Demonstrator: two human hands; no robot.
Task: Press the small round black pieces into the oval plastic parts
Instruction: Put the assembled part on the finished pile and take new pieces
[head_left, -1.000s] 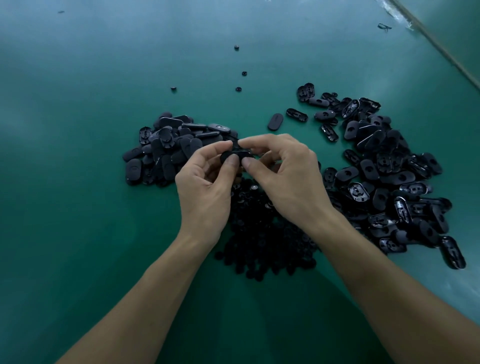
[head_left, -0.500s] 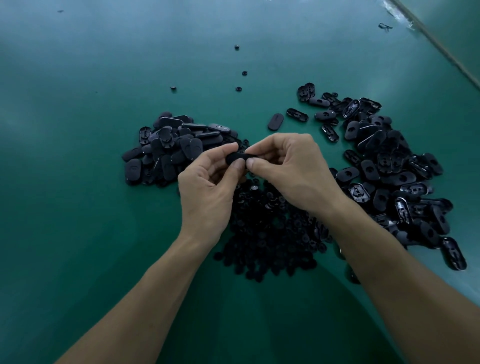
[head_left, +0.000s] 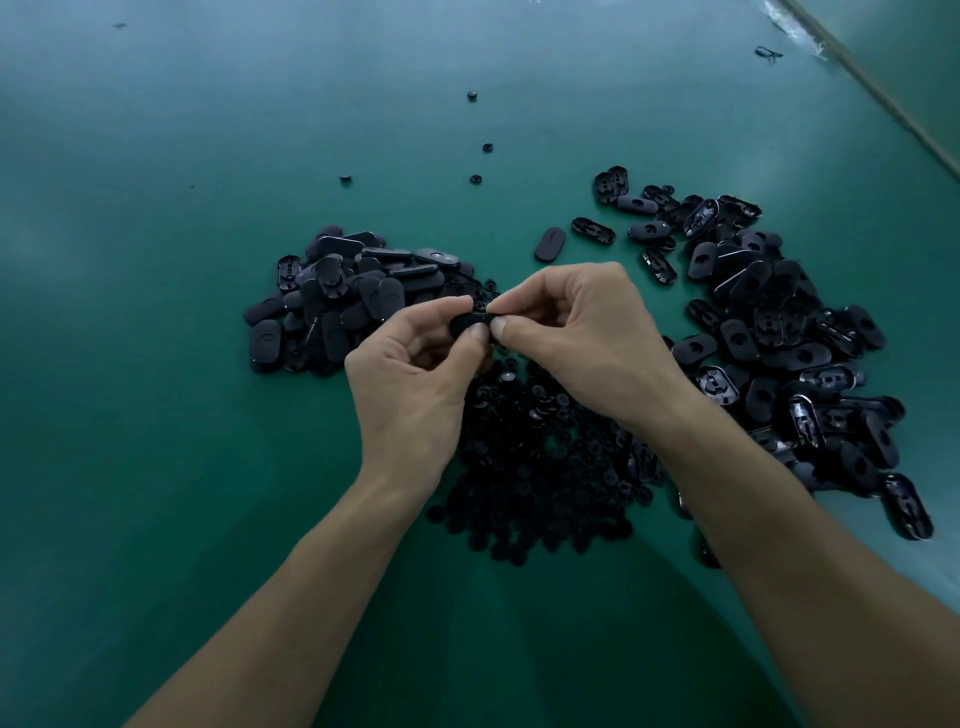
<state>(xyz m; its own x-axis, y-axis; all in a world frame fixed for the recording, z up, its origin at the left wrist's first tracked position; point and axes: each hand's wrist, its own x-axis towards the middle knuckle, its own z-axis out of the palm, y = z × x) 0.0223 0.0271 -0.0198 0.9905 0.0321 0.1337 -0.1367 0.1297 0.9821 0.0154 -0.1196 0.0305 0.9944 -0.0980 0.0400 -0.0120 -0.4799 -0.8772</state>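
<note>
Work looks midway: left hand (head_left: 410, 384) and right hand (head_left: 587, 343) both pinch one oval part (head_left: 467, 325) at frame centre; many ovals (head_left: 779, 338) at right and round pieces (head_left: 540, 457) below await pressing.

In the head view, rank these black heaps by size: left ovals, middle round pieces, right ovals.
1. Right heap of black oval plastic parts.
2-3. Left oval heap and middle heap of small round black pieces: similar, middle partly hidden, unranked.
</note>
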